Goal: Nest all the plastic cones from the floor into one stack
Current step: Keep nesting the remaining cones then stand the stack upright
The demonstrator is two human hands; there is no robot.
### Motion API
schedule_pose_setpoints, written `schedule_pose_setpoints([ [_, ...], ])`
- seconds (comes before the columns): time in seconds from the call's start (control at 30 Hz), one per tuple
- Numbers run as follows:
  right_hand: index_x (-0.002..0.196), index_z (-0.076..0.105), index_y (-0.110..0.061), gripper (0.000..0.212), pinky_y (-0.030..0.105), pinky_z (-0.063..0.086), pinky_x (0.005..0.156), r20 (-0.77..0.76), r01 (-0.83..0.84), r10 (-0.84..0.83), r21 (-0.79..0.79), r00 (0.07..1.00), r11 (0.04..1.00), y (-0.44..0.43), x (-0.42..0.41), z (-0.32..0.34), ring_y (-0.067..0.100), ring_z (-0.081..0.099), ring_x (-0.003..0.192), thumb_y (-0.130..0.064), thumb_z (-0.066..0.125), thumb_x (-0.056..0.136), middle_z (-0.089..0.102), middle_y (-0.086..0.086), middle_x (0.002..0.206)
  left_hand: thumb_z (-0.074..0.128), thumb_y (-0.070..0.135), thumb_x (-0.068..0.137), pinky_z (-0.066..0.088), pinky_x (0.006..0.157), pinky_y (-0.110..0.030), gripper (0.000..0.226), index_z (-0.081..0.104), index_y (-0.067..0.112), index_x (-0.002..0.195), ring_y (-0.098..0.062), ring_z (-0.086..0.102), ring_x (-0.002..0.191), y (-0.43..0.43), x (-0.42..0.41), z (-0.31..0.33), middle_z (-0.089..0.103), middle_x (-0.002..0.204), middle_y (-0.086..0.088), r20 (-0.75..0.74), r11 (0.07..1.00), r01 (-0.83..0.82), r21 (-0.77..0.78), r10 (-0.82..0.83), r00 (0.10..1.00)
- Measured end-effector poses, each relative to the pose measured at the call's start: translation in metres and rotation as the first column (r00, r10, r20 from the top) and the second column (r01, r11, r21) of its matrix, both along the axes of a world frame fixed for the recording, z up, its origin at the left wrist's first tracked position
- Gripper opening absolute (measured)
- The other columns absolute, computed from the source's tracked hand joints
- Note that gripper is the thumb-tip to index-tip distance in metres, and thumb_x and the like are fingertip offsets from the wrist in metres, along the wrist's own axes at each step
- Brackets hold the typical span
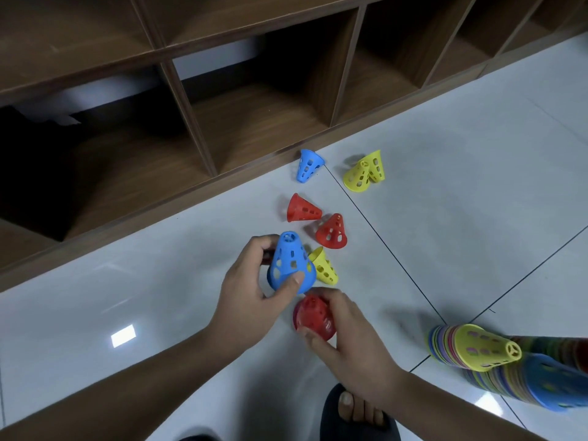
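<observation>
My left hand (248,291) grips a blue perforated cone (291,262) by its wide rim, tip pointing up and away. Just below it my right hand (353,338) holds a red cone (313,316), fingers curled round its rim. A yellow cone (324,265) lies on the floor right beside the blue one. Two red cones (302,209) (332,232) lie a little farther off, then a blue cone (308,165) by the shelf base and a pair of yellow cones (364,171). A long multicoloured stack of nested cones (477,348) lies on its side at the lower right, a yellow one at its end.
A brown wooden shelf unit (197,128) with open cubbies runs along the back, its base edge close to the far cones. The floor is pale glossy tile (445,154) with dark joints. My foot in a dark slipper (356,415) is at the bottom edge.
</observation>
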State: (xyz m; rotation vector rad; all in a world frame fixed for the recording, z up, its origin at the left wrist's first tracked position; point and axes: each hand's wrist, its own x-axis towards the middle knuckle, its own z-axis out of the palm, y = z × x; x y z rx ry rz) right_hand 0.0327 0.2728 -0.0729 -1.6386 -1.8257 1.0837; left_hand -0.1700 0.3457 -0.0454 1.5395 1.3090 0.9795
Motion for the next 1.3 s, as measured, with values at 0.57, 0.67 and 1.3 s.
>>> schedule_pose_setpoints([
  [0.57, 0.156, 0.045, -0.024, 0.088, 0.024, 0.038, 0.113, 0.303, -0.191, 0.217, -0.114, 0.928, 0.975, 0.029, 0.048, -0.054, 0.016, 0.048, 0.132, -0.025, 0.075, 0.073, 0.053, -0.008, 0.144, 0.075, 0.054, 0.089, 0.044, 0.102, -0.020, 0.055, 0.057, 0.036, 0.137, 0.002, 0.054, 0.120, -0.018, 0.002, -0.052, 0.058, 0.136, 0.024, -0.434, 0.848, 0.529, -0.022, -0.485, 0.759],
  [0.67, 0.148, 0.055, -0.020, 0.074, 0.026, 0.042, 0.106, 0.340, -0.111, 0.109, -0.014, 0.934, 0.994, 0.052, 0.057, -0.049, 0.022, 0.053, 0.128, -0.010, 0.071, 0.077, 0.058, -0.002, 0.139, 0.071, 0.057, 0.092, 0.047, 0.105, -0.031, 0.054, 0.058, 0.033, 0.139, 0.000, 0.055, 0.127, -0.009, 0.000, -0.050, 0.058, 0.139, 0.024, -0.416, 0.843, 0.538, -0.008, -0.492, 0.765],
  [1.3, 0.160, 0.034, -0.042, 0.064, 0.054, 0.051, 0.104, 0.502, -0.317, 0.261, 0.028, 0.825, 0.948, 0.145, 0.061, -0.057, 0.025, 0.043, 0.135, -0.047, 0.027, 0.096, 0.031, -0.012, 0.167, 0.046, 0.052, 0.108, 0.039, 0.117, -0.043, 0.038, 0.072, 0.034, 0.129, -0.016, 0.042, 0.143, 0.057, 0.006, -0.106, 0.042, 0.161, 0.015, -0.536, 0.756, 0.652, -0.060, -0.575, 0.618],
])
